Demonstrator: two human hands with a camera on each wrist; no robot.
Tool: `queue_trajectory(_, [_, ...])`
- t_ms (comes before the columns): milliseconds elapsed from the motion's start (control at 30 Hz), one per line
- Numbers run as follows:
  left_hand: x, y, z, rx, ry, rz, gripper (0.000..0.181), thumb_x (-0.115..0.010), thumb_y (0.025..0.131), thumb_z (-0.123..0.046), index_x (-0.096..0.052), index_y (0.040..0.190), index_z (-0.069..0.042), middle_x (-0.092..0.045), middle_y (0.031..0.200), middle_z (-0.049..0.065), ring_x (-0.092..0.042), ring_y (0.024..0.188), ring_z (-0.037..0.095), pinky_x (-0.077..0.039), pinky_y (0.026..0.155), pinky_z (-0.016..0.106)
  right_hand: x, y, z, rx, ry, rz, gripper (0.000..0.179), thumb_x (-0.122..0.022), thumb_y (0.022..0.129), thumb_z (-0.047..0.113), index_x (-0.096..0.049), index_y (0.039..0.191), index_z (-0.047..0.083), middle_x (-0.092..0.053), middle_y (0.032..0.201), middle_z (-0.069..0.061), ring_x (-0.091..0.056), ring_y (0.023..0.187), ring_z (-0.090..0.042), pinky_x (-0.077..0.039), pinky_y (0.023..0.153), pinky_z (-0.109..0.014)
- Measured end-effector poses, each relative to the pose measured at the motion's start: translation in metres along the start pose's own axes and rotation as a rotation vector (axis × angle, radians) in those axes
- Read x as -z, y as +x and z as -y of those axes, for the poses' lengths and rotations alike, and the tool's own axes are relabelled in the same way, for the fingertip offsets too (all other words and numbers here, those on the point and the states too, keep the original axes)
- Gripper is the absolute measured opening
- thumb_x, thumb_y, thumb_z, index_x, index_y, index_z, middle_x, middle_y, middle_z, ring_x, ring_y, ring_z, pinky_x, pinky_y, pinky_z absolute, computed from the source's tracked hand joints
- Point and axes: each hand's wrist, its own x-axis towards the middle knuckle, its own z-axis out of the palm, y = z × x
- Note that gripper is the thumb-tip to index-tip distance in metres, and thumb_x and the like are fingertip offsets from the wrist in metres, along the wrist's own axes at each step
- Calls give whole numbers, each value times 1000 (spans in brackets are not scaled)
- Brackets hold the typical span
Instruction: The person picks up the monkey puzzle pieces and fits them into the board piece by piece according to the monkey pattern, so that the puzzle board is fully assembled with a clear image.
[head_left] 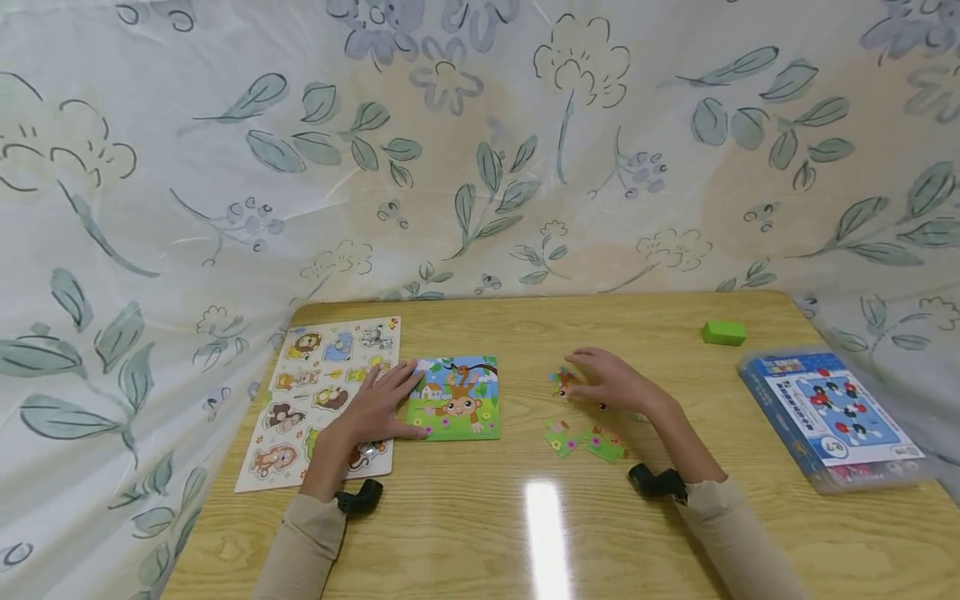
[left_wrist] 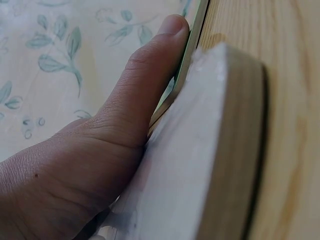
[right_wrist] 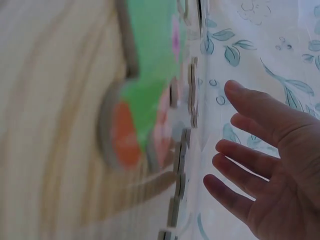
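Note:
A small square monkey picture board (head_left: 461, 421) lies flat near the table's middle. My left hand (head_left: 372, 408) rests at its left side, fingers by the upper left corner and straight thumb along the lower left. In the left wrist view that thumb (left_wrist: 150, 65) lies against the board's edge. Over to the right, my right hand (head_left: 622, 385) hovers above loose jigsaw pieces, its fingers apart and slightly bent with nothing between them. One piece with part of a monkey's face (head_left: 562, 390) lies under the fingertips; green flowered pieces (head_left: 561, 442) lie nearer. The right wrist view shows a green and orange piece (right_wrist: 145, 100) close up.
Beneath my left wrist is a plastic-wrapped animal puzzle board (head_left: 322, 342), partly under the hand. A green block (head_left: 723, 333) sits at the back right. The boxed molecule set (head_left: 832, 417) lies along the right side. Behind the table (head_left: 480, 533) hangs a floral cloth (head_left: 480, 150).

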Motion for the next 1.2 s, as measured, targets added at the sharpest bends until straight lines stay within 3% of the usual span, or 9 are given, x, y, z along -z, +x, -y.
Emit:
queue_trajectory(333, [1, -1, 1, 7, -5, 1, 106, -68, 75, -68, -27, 155, -13, -21, 162, 11, -21, 150, 33, -7, 119, 63, 1, -3, -5, -18, 12, 29, 61, -68, 92, 27, -48, 140, -4, -47, 142, -28, -42, 133, -47, -40, 105, -60])
queue_trajectory(633, [0, 0, 0, 6, -13, -8, 106, -69, 74, -69, -28, 155, -14, -22, 162, 11, -22, 149, 34, -8, 119, 64, -5, -3, -8, 120, -24, -2, 51, -70, 90, 20, -56, 130, -8, -58, 128, -28, -54, 118, -47, -49, 94, -56])
queue_trajectory(933, [1, 0, 0, 11, -14, -3, 106, -70, 74, -68, -28, 155, -14, -22, 162, 11, -22, 150, 33, -7, 119, 64, -6, 0, -6, 49, 10, 46, 47, -70, 90, 17, -58, 131, -3, -58, 132, -23, -53, 124, -43, -46, 100, -56])
queue_trajectory(1200, [0, 0, 0, 11, -25, -3, 106, -69, 74, -68, -28, 155, -14, -22, 162, 11, -22, 150, 34, -7, 119, 63, -5, 0, -6, 77, -6, 50, 44, -70, 90, 15, -59, 129, -2, -62, 128, -20, -57, 120, -39, -49, 97, -52])
